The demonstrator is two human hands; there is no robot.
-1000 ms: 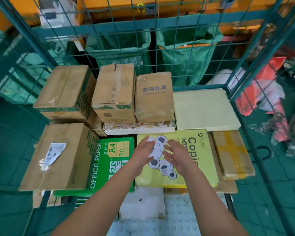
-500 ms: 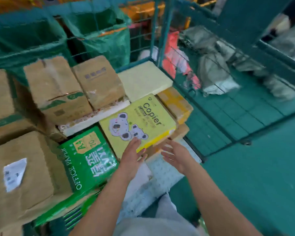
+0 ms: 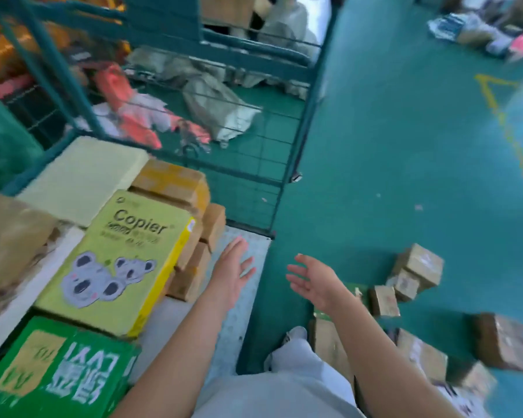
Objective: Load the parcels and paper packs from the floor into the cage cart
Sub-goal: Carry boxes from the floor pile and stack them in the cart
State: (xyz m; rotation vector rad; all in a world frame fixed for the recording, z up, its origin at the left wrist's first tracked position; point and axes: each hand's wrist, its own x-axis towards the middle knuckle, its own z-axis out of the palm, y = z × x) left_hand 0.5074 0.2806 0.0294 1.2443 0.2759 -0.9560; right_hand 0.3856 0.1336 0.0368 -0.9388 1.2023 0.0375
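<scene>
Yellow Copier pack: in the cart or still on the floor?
In the cart. The Copier pack lies flat on the stacked load, beside the green paper pack; both hands are off it.

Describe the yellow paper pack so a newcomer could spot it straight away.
Look into the green wire cage cart on the left. The yellow paper pack lies flat atop the stack near its open edge. Unlike the green pack beside it, it reads "Copier" and shows grey koalas.

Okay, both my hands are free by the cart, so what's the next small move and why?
Probably reach down to the right for one of the brown boxes on the green floor. Both the left hand and the right hand are open and hold nothing, the yellow copier pack already sits in the cart, and several parcels lie unloaded.
</scene>
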